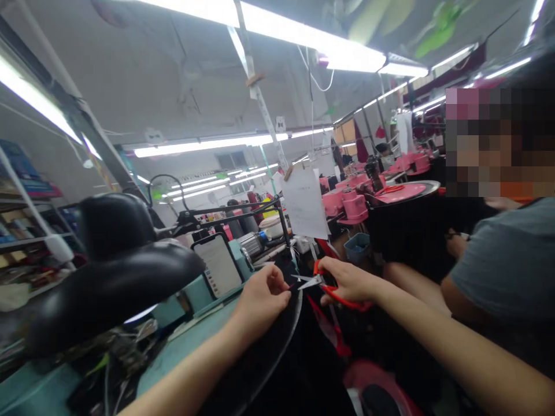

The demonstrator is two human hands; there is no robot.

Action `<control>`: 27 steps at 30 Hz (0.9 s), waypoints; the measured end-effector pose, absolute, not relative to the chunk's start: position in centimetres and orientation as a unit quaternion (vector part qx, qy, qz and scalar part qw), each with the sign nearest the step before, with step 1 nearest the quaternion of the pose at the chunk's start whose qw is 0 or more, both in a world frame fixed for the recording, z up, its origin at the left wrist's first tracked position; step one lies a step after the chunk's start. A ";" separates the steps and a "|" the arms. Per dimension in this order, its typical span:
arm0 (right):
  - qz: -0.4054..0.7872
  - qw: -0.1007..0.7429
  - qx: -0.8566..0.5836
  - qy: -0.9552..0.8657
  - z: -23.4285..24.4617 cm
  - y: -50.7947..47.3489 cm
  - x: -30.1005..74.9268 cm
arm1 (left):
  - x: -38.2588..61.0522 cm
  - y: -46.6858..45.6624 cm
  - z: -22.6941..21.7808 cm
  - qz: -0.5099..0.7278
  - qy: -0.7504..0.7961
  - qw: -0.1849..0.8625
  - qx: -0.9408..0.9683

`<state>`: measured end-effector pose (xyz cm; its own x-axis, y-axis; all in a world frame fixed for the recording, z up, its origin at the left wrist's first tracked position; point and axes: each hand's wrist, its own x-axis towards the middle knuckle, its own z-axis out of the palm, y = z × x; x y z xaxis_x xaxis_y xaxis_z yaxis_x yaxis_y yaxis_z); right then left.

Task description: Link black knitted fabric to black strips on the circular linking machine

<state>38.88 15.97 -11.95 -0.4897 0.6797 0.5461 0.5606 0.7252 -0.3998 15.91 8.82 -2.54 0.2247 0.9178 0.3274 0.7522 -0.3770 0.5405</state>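
Black lamp [130, 283] looms at left. Past it, the left hand [262, 297] pinches a dark reddish piece [292, 286], too blurred to identify, between thumb and finger. The right hand [347, 280] grips orange-handled scissors [311, 282], blades parted just beside those fingertips. Behind stands a phone [219, 266].

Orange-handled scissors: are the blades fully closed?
No, the right hand holds the scissors with the two blade tips spread apart, pointing towards the left hand.
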 end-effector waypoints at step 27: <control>-0.023 0.306 -0.291 -0.906 -11.3 14.1 38.3 | 14.2 4.8 -0.5 0.127 0.503 -0.001 0.855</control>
<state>38.34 14.10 -11.29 -0.6425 0.5140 0.5683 0.5420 0.8291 -0.1370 14.15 4.75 -0.46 0.4620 0.8594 0.2190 0.8600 -0.4945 0.1262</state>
